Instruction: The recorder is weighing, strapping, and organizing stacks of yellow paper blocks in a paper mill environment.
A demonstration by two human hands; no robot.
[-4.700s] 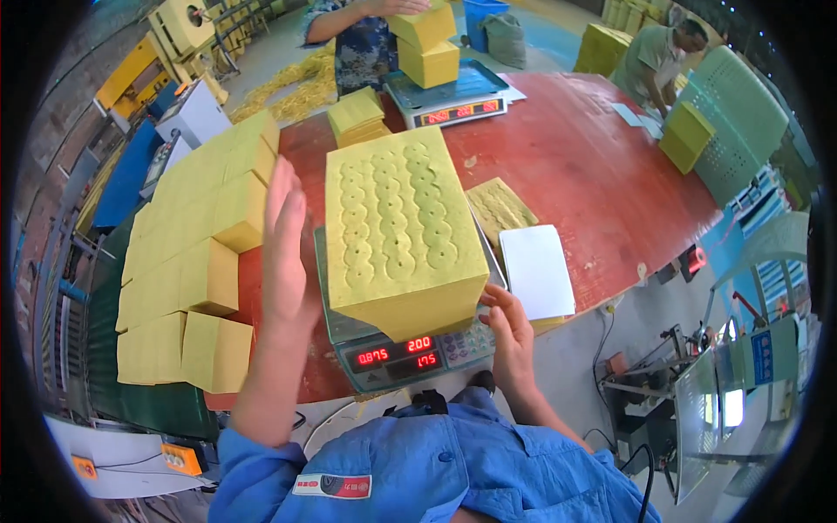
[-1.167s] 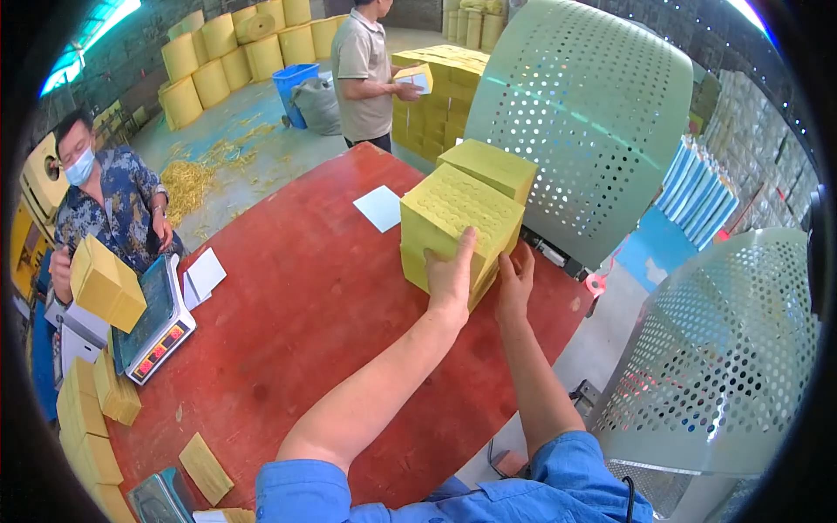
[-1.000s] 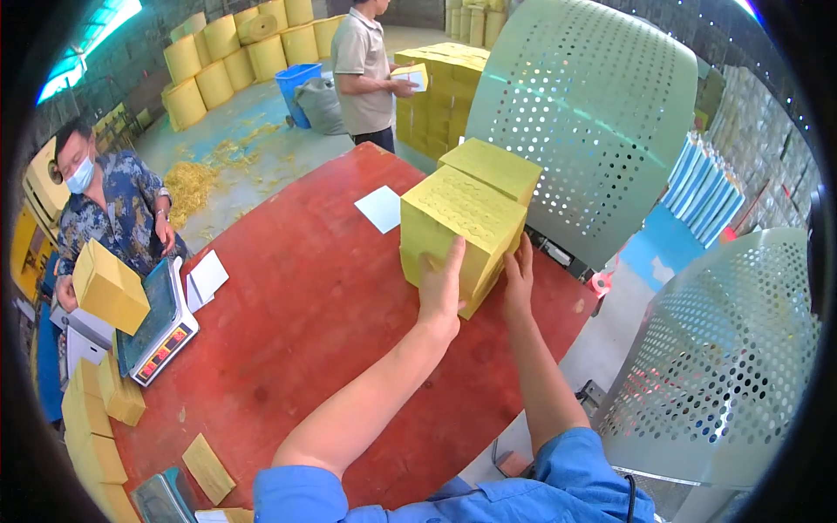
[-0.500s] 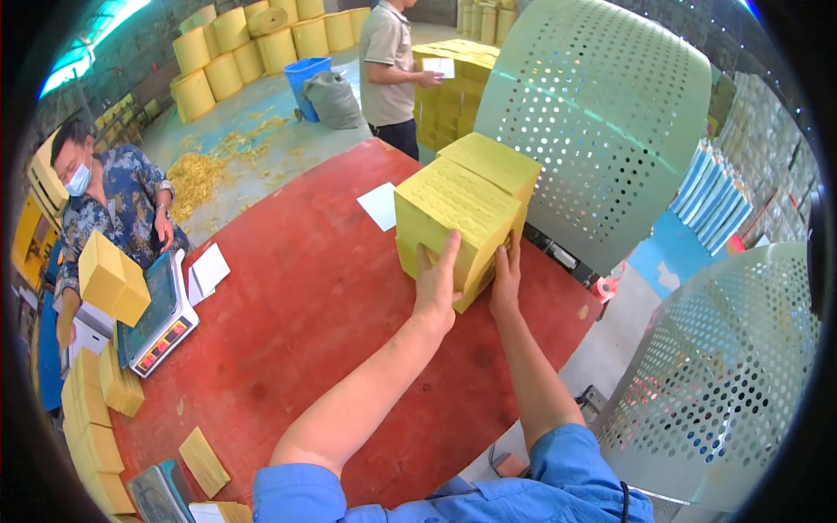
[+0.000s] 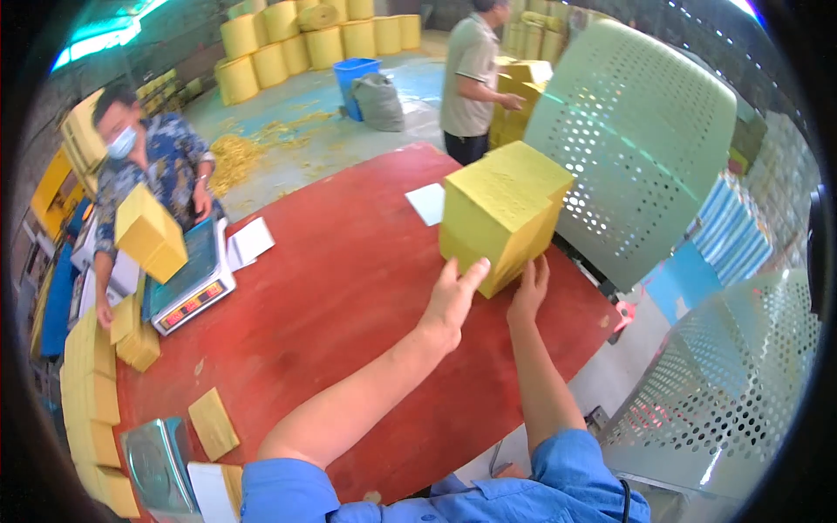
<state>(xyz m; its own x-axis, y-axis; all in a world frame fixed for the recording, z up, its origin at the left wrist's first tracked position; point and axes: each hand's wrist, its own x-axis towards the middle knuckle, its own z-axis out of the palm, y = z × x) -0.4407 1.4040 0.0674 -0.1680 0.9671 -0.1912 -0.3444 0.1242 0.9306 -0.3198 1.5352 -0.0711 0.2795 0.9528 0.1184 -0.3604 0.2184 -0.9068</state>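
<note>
A thick block of stacked yellow paper sheets point(image 5: 497, 213) stands on the far right part of the red table point(image 5: 331, 288). My left hand point(image 5: 453, 292) presses flat against the block's near face, fingers apart. My right hand point(image 5: 529, 292) touches the block's lower right corner, fingers together and extended. Neither hand grips it. My blue sleeves show at the lower edge.
A person in a patterned shirt point(image 5: 148, 166) holds a yellow block point(image 5: 150, 231) over a scale point(image 5: 192, 279) at the left. Another person point(image 5: 471, 74) stands beyond the table. Yellow stacks point(image 5: 91, 401) line the left edge. Perforated green baskets point(image 5: 641, 131) stand at the right.
Earlier I held the block on a scale at the near end; now it stands at the table's far right. In the last second my hands slid lower on its near face.
</note>
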